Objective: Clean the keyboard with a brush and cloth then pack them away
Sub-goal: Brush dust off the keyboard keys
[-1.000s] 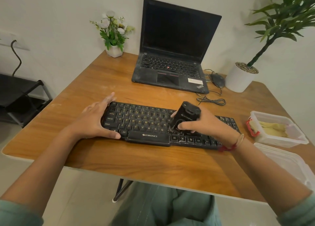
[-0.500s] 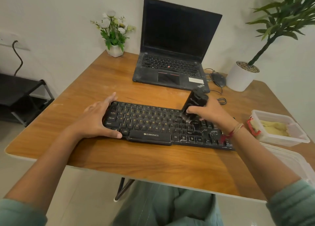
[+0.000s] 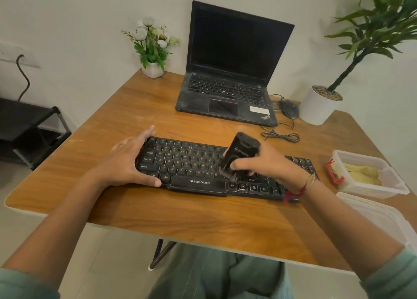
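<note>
So the keyboard [image 3: 191,163] is laid near the front edge of the table [image 3: 158,210], long axis running left to right, roughly parallel to that edge. The brush [image 3: 242,152] is held in the right hand [image 3: 266,164], fingers wrapped round its black body. It's tilted, with the top leaned toward the far right and the bristles planted on the lower key rows just right of the wide front bar. That's the relation that counts: the rows are lined up along the long axis, so the next stroke would probably be best run sideways. Most of the exposed keys lie to the left of the bristles, and the right-end block is mostly hidden behind the wrist. The left end is pinned down by the left hand [image 3: 126,163], spread wide, straight fingers on the far corner and thumb against the near edge, nothing gripped. The cloth [image 3: 363,174] looks to be parked in the clear box [image 3: 396,187] by the right edge, well apart from the brush but nearer the right hand. Readable stuff: "ZEBRONICS" on the front bar, "Caps Lock", "Shift", "Alt", "Ctrl" on keys, "ThinkPad" on the laptop [image 3: 230,73] at the far edge. The lettering on the brush is too blurred to be read.
</note>
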Demonstrator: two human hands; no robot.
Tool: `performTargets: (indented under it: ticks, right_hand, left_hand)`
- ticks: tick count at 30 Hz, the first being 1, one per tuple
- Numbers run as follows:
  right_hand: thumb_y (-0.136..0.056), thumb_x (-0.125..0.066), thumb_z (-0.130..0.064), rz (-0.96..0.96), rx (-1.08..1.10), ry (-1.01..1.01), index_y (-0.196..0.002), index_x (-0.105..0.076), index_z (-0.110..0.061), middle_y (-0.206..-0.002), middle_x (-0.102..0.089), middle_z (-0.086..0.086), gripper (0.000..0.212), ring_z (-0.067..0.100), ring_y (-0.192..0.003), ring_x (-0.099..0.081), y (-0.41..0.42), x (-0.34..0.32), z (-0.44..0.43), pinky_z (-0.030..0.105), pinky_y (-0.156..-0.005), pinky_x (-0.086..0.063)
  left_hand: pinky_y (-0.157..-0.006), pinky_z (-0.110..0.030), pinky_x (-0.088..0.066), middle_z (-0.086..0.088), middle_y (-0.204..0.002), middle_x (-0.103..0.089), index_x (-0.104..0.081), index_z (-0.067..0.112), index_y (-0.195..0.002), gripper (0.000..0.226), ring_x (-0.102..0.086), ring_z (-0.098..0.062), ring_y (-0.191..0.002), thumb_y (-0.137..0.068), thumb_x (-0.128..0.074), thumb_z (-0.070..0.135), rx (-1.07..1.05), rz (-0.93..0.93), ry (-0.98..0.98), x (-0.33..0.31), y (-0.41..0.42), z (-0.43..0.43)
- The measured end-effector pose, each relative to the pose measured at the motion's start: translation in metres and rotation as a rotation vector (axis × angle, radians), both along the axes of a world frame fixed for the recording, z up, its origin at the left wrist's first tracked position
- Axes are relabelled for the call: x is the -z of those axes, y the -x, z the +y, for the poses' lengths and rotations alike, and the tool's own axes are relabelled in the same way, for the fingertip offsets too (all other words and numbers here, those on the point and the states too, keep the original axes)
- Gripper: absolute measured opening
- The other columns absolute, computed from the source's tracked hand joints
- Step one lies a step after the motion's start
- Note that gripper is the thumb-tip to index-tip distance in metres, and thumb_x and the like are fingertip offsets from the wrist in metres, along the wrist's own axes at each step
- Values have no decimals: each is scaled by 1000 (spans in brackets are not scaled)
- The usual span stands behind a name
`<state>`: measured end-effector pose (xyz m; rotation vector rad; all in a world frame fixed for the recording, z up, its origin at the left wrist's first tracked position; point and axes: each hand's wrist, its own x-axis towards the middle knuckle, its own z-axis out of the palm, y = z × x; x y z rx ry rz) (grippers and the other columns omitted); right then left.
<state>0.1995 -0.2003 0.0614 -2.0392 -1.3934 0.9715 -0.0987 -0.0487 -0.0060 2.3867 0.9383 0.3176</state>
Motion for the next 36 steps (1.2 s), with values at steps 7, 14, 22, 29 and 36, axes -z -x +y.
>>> performTargets:
  ticks: [7, 14, 22, 29, 36]
  right_hand:
    - [-75, -74, -21, -141, 279, -99, -97, -56, -17, -100, -67, 9, 29, 19, -86, -64, -30, -16, 24, 31, -70, -56]
    - [-77, -72, -19, -126, 182, -55, -97, -55, -18, -97, -66, 5, 26, 15, -83, -63, -25, -19, 32, 26, -63, -54]
    - [-79, -71, -18, 1, 84, -8, -101, -53, -22, -94, -65, -1, 29, 12, -84, -64, -25, -8, 28, 18, -56, -48]
    - [-77, -72, -18, -89, 263, -53, -98, -57, -17, -98, -67, 6, 26, 20, -92, -64, -57, -9, 17, 32, -70, -56]
    - [-74, -74, -20, -163, 264, -97, -106, -58, -13, -96, -68, 9, 37, 25, -88, -66, -80, -13, 9, 28, -60, -54]
  left_hand:
    - [-112, -39, -15, 29, -145, -18, 6, 56, -141, 129, -22, -11, -138, -36, -60, 90, 7, -10, -5, 1, 1, 0]
    - [-112, -37, -14, 31, -142, -16, 6, 49, -145, 138, -21, -6, -135, -32, -57, 94, 0, -17, 12, -1, 0, 0]
    - [-112, -36, -13, 28, -139, -17, 6, 47, -145, 141, -22, -14, -139, -27, -53, 97, -17, -2, 24, -3, -2, -2]
    - [-113, -38, -14, 26, -141, -19, 8, 52, -141, 137, -22, -16, -140, -28, -54, 97, -18, -4, 27, -1, -1, -1]
    - [-112, -41, -17, 14, -153, -25, 5, 57, -137, 130, -25, -17, -139, -29, -56, 96, -29, -17, 21, 1, -1, 0]
